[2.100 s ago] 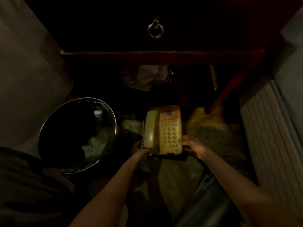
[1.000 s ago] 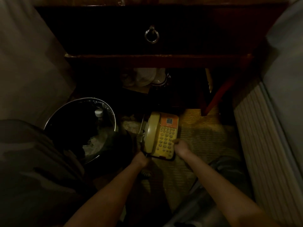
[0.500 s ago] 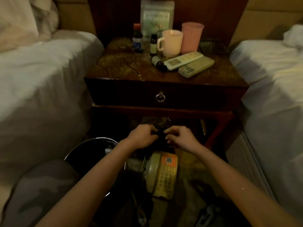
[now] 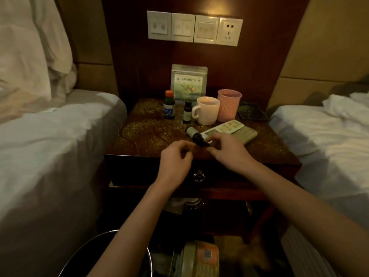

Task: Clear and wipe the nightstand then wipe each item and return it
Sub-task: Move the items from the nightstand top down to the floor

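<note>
The dark wooden nightstand stands between two beds. On it are a green pouch, an orange-capped bottle, a small dark bottle, a pale mug, a pink mesh cup, two remotes and a small bottle lying on its side. My right hand pinches the dark end of the lying bottle between thumb and forefinger. My left hand hovers over the front edge with fingers curled, holding nothing. The yellow telephone lies on the floor below.
A dark tray sits at the nightstand's back right corner. White beds flank it on the left and on the right. A metal-rimmed bin stands on the floor at lower left. Switches and a socket are on the wall.
Both hands let go of the telephone on the floor and rose to the nightstand top. The view tilted up from the floor. My right hand reached the lying bottle.
</note>
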{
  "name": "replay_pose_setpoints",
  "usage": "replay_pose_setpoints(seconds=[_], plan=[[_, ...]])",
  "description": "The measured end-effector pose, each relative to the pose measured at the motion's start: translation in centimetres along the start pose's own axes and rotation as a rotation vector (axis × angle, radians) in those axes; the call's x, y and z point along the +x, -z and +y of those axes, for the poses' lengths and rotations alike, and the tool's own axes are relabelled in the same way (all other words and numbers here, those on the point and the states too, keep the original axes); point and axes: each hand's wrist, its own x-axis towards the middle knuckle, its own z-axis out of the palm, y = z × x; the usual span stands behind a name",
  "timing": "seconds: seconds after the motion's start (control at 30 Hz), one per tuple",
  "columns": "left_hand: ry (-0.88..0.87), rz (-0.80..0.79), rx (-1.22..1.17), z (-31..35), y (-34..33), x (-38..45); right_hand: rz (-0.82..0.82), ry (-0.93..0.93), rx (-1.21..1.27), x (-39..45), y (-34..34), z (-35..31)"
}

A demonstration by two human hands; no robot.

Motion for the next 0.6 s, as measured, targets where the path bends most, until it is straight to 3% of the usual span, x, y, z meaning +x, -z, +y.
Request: replay_pose_setpoints(seconds=[0.17,0.33,0.47,0.6], plan=[[-0.075,-0.003,0.058,0.6,0.0,0.7,0.084,-0.074,-0.345,3.1,-1.9,-1.0],[0.051,-0.029,0.085,-0.2,0.7,1.7,0.095,-0.061,-0.472,4.4,-2.4,-1.0],[0.032,-0.007,0.092,-0.8,0.9,1.7,0.128,-0.021,-0.39,4.1,-1.4,-1.6],[-0.045,0.031,0.242,-1.1,1.3,1.5,0.088,-0.03,-0.027,2.7,0.5,-2.6]])
